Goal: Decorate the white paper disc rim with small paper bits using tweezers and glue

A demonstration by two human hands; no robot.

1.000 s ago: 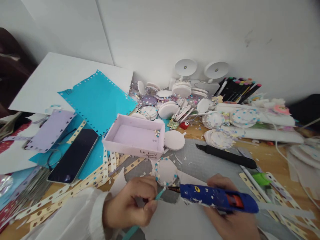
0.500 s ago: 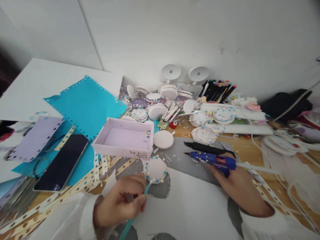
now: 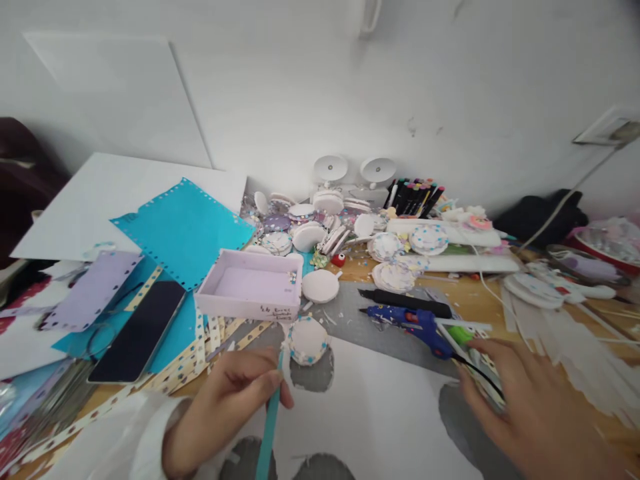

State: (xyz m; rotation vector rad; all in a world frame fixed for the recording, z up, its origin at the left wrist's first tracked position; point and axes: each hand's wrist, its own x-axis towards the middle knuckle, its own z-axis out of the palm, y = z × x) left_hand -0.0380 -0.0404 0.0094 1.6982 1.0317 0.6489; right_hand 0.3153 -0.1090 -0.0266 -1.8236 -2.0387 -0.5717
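A narrow turquoise strip (image 3: 269, 437) is pinched between the thumb and fingers of my left hand (image 3: 240, 393). Its upper end comes close to a white round disc (image 3: 309, 341) edged with small blue and pale star shapes. The blue glue gun (image 3: 423, 325) lies on the grey mat beside a black pen-like tool (image 3: 407, 301). My right hand (image 3: 535, 400) is off the gun, its thumb and fingers apart over the black cord. Its fingertips are close to a bright green object (image 3: 460, 333), whose kind I cannot make out.
A lilac box (image 3: 250, 312) stands behind the left hand. White paper (image 3: 380, 413) with round cut-outs lies in front. Punched strips (image 3: 165, 377), a phone (image 3: 143, 333) and blue sheets (image 3: 185, 233) fill the left. Decorated discs (image 3: 385, 247) and markers (image 3: 415, 199) crowd the wall side.
My right hand has let go of the glue gun, now lying on the mat, and moved right. My left hand still pinches the strip. The view has tilted up slightly.
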